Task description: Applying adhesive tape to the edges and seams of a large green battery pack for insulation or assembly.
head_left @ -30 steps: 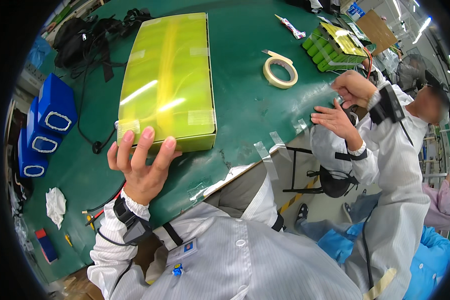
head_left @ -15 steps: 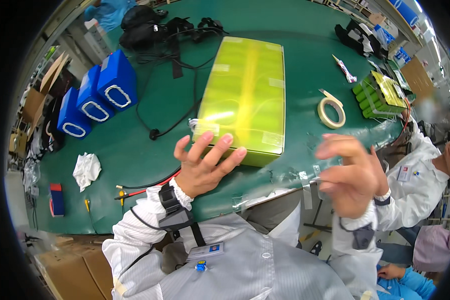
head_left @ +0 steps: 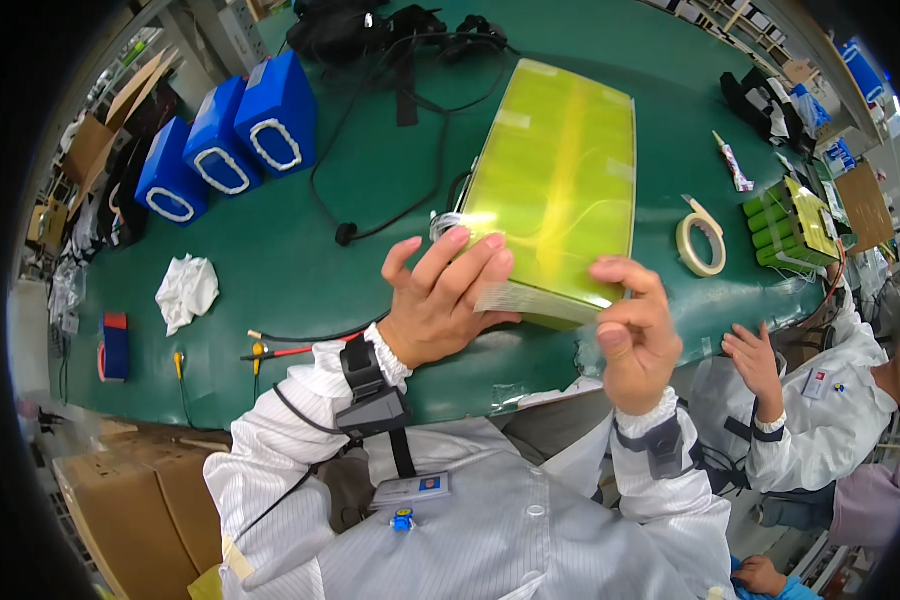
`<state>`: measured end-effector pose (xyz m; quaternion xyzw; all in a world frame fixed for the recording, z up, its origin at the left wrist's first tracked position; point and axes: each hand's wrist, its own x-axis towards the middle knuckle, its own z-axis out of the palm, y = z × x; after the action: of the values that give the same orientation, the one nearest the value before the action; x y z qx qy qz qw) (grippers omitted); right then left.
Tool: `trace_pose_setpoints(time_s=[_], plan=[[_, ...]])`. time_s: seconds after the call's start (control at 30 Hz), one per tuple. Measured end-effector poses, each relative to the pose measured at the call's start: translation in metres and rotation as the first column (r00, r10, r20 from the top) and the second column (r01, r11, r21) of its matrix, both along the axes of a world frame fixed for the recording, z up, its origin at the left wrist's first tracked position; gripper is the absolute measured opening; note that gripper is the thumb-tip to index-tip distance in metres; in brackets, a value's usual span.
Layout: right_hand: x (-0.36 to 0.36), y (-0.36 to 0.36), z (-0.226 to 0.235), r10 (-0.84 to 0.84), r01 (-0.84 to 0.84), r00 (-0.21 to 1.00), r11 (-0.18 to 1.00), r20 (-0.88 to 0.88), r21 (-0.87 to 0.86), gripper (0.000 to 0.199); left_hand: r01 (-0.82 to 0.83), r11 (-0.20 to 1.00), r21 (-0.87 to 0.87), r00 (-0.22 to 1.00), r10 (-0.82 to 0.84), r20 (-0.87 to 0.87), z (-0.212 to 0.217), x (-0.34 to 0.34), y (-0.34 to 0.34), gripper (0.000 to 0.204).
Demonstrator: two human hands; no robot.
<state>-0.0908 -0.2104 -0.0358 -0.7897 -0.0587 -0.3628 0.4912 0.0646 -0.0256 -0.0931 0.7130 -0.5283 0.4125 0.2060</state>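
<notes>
A long battery pack [head_left: 555, 170] with a shiny yellow-green cover stands on the green table in front of me. My left hand [head_left: 450, 300] rests on its near left corner, fingers stretched over the top edge and thumb low by the front. At the near right corner is my right hand [head_left: 638, 335], its index finger touching the cover and its thumb apart from it. Between the hands, a strip of clear ribbed tape [head_left: 535, 302] lies along the near edge. White wires [head_left: 444, 224] show at the pack's left side, beyond my left fingers.
Three blue packs [head_left: 275, 115] stand at the left, near a crumpled white cloth [head_left: 187, 291]. Red and black cables [head_left: 295, 350] lie by my left wrist. A masking tape roll [head_left: 701, 244] and a green cell pack [head_left: 785, 225] lie right, near a co-worker's hand [head_left: 755, 365].
My right hand has come left and down onto the pack's near right corner. The left hand stays at the near left corner, its fingers closer together. The whole view has shifted.
</notes>
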Motion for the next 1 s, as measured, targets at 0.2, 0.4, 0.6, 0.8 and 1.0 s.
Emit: trace_pose_setpoints(time_s=[0.2, 0.4, 0.6, 0.8, 1.0], plan=[[0.002, -0.005, -0.003, -0.01, 0.01, 1.0, 0.987, 0.006, -0.158, 0.021, 0.03, 0.993, -0.111, 0.985, -0.048, -0.167, -0.002, -0.002, -0.002, 0.084], [0.003, -0.004, -0.003, -0.05, 0.049, 0.999, 0.98, 0.002, -0.195, 0.018, 0.067, 0.982, -0.175, 0.963, -0.11, -0.245, -0.007, 0.003, -0.007, 0.11], [0.007, 0.0, -0.005, -0.118, 0.12, 0.993, 0.965, 0.025, -0.233, 0.019, 0.046, 0.982, -0.183, 0.961, -0.094, -0.26, -0.008, 0.003, -0.008, 0.119], [0.011, 0.002, -0.005, -0.144, 0.154, 0.988, 0.955, 0.059, -0.252, 0.019, 0.036, 0.981, -0.188, 0.953, -0.09, -0.289, -0.006, 0.003, -0.009, 0.123], [0.014, 0.007, -0.006, -0.172, 0.191, 0.981, 0.947, 0.095, -0.257, 0.018, 0.034, 0.982, -0.183, 0.953, -0.087, -0.292, -0.006, 0.003, -0.009, 0.121]])
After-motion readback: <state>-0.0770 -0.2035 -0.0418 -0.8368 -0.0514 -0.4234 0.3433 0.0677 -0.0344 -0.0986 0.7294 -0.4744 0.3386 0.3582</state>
